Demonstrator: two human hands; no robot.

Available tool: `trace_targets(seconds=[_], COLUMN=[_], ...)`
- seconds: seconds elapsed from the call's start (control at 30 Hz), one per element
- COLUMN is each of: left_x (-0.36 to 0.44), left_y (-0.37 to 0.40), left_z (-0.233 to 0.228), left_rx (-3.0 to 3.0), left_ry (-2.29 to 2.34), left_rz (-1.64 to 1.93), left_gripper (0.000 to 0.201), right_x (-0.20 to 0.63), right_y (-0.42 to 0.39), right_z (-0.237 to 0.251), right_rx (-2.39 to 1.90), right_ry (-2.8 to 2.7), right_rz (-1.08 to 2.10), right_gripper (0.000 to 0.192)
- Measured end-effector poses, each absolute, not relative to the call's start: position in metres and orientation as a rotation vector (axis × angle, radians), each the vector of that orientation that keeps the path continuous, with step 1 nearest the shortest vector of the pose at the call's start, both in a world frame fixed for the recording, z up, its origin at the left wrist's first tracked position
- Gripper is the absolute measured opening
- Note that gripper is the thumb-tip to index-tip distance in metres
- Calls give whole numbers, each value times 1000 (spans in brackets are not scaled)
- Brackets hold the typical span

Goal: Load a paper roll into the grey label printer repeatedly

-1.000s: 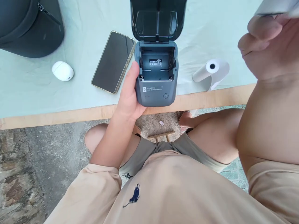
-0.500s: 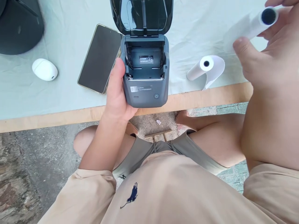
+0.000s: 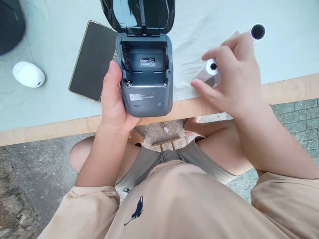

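The left hand (image 3: 113, 108) is wrapped round the near-left side of a dark printer (image 3: 149, 103), its lid (image 3: 159, 16) flipped back beyond that hand; a slackened hold could tip it, since its near end shows over the counter's (image 3: 194, 23) edge; the phone (image 3: 91, 61), just left of that hand, could be nudged by an outward wrist; the right hand (image 3: 235, 78) has thumb and forefinger spread about a small paper roll (image 3: 202, 73), though I cannot tell whether they touch; a glancing push could roll it away; a second roll (image 3: 258, 32) lies beyond the other fingers, whose grip is hidden; careless knuckles might send it spinning.
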State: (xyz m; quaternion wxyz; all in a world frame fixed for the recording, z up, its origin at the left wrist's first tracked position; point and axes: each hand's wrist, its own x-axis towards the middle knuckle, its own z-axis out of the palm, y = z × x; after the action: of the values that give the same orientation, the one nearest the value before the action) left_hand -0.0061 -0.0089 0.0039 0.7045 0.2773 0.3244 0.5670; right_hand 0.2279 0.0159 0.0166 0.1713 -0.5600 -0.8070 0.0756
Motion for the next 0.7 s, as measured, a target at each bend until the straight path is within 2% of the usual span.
trace_targets(seconds=[0.07,0.17,0.33,0.43,0.57,0.7], left_x=[-6,-7,-8,-7,-7,-8], left_y=[-9,-10,-10,-10,-10,-11], left_z=[4,4,4,4,4,5], left_rx=[626,632,600,578,616,682], left_ry=[714,740,740,746,744,834], left_rz=[1247,1234,1235,1239,1248,1204], left_gripper=[50,46,53,53,55,51], right_x=[226,226,217,210,203,190], right_y=[19,21,23,32,36,22], right_z=[12,12,21,26,34,43], right_rx=[-1717,-1580,-1342,-1426,-1447,-1474], right_ry=[-2248,-2147,-1529,-1268,-1216,-1368], right_rz=[266,472,1239,1583,1686,1463], right_gripper=[42,39,76,71,66,69])
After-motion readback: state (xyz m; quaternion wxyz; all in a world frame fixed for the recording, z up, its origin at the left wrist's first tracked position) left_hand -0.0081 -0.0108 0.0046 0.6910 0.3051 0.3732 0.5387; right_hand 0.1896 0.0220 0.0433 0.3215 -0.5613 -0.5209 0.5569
